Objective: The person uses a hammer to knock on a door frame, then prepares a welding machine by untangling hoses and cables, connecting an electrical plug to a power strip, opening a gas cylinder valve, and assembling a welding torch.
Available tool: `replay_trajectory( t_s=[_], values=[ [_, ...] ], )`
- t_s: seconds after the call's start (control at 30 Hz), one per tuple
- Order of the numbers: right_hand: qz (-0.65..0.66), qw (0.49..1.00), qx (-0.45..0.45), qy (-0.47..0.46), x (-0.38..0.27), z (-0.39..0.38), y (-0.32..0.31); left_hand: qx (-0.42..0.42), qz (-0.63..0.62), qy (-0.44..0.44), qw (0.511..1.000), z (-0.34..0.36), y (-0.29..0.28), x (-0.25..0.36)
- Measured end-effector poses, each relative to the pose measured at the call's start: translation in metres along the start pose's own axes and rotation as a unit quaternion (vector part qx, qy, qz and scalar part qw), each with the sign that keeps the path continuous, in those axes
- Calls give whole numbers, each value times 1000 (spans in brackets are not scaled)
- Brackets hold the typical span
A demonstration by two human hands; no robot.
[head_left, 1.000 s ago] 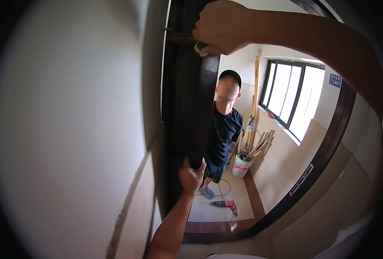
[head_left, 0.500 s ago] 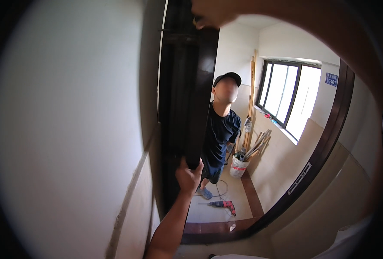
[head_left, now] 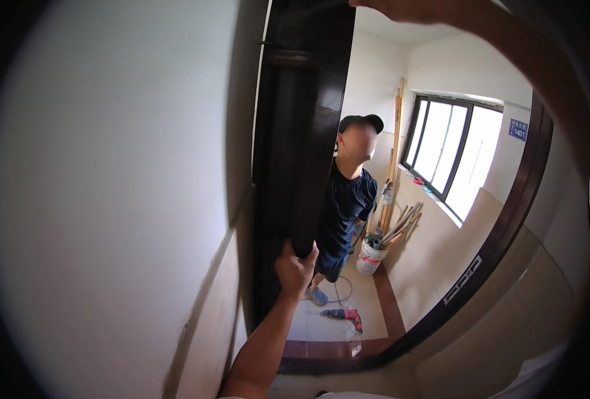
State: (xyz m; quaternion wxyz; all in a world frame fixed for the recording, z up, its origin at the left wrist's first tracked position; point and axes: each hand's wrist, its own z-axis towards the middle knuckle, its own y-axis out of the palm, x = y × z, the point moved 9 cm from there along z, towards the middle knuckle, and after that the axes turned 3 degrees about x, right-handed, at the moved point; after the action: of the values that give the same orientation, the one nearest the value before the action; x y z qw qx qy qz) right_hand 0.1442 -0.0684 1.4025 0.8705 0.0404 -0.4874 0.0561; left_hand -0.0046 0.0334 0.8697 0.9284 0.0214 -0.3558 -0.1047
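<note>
A dark brown door stands upright before me, its edge turned partly toward me. Low on that edge my left hand grips it, with the thumb and a finger showing round the edge. My right hand is raised high at the top border of the view, beside the door's upper edge. Its fingers are mostly cut off by the border, so I cannot tell their grip. Beyond the door a person in a black cap and dark clothes stands with their head tilted up.
A dark door frame with a metal strike plate curves along the right. On the floor past the threshold lies a red and black power drill. A white bucket of wood strips stands below the window. A pale wall fills the left.
The view has shifted slightly, so the door appears farther right. My right hand has moved up and right along the door's top, partly out of view. My left hand keeps its hold.
</note>
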Motion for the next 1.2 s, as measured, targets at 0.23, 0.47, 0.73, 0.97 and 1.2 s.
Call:
replay_trajectory(
  t_s=[0.23, 0.47, 0.73, 0.97, 1.2],
  values=[
    [728, 538, 123, 406, -168, -65, 115, -22, 8, -35, 999, 6, -20, -17],
    [785, 215, 318, 487, -281, -22, 170, -28, -71, 27, 997, -3, 21, 9],
    [696, 336, 446, 450, -268, -8, 136, -94, 14, 45, 994, -13, 22, -34],
    [736, 390, 102, 544, -292, 45, 232, -103, -46, 34, 993, -22, 43, -42],
    [701, 343, 361, 511, -261, 8, 160, -98, 36, 69, 992, -24, 36, -57]
  ],
)
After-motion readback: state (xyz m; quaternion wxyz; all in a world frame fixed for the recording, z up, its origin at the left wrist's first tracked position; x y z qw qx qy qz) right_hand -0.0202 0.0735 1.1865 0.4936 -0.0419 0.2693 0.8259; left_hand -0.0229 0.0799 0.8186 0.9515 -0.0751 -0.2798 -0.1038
